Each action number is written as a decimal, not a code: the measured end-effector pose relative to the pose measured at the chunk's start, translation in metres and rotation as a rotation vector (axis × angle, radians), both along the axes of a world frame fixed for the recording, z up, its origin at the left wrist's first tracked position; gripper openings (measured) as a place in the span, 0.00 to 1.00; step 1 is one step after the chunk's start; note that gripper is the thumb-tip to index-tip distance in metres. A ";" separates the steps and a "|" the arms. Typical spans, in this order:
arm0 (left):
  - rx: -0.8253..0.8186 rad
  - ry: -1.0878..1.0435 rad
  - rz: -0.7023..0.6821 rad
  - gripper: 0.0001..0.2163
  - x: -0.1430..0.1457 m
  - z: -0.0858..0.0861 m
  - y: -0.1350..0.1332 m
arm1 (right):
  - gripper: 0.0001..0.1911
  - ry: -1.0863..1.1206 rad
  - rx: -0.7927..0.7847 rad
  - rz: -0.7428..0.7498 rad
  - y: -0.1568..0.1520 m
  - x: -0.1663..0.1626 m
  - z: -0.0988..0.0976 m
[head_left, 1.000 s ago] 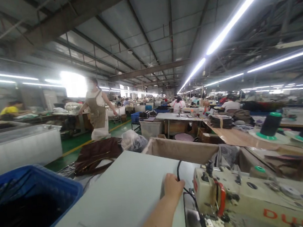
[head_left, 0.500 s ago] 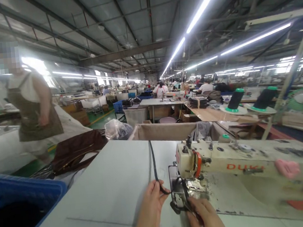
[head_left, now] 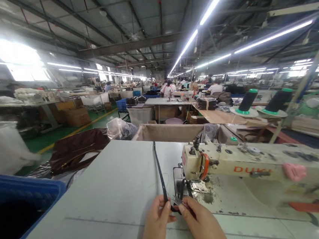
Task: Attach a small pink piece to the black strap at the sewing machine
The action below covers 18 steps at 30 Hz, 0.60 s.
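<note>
My left hand (head_left: 160, 213) pinches a narrow black strap (head_left: 159, 168), which runs away from me across the pale sewing table (head_left: 112, 188). Close beside it, my right hand (head_left: 198, 217) is closed on what look like small thread snips (head_left: 178, 201). Their metal tip meets the strap's looped near end, and the fingers cover the rest. Loose thread shows faintly by the strap. Just beyond my right hand stands the cream sewing machine (head_left: 225, 162), with more black strap beside its needle area.
A blue crate (head_left: 50, 190) with dark contents stands at the left. Brown fabric (head_left: 79, 148) lies behind it. A beige-lined bin (head_left: 172, 131) sits past the table's far edge. Black thread cones (head_left: 246, 101) stand at the right. Other people work farther back.
My right hand has moved left from the needle area to the strap beside my left hand, bringing the snips' tip to it. A person at the left has walked out of view.
</note>
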<state>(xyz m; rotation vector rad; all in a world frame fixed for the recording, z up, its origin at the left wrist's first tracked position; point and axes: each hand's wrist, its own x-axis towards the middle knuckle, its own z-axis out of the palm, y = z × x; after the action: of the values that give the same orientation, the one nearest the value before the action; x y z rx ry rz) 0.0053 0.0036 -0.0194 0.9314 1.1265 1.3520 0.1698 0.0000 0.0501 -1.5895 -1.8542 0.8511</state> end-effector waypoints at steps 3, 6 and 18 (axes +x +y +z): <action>0.022 0.063 -0.045 0.27 0.001 0.001 -0.003 | 0.15 -0.064 -0.056 -0.001 0.001 -0.006 0.010; 0.040 0.107 -0.071 0.26 0.001 0.003 -0.006 | 0.15 -0.125 -0.084 -0.001 0.003 -0.008 0.012; 0.036 0.105 -0.144 0.23 -0.002 0.016 -0.007 | 0.11 -0.127 0.001 -0.012 0.009 -0.009 0.005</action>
<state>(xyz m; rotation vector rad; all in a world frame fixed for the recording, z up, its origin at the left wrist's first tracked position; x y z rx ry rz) 0.0028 -0.0034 -0.0033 1.0994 1.0955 1.2214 0.1608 0.0093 0.0550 -1.6873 -1.9298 0.7596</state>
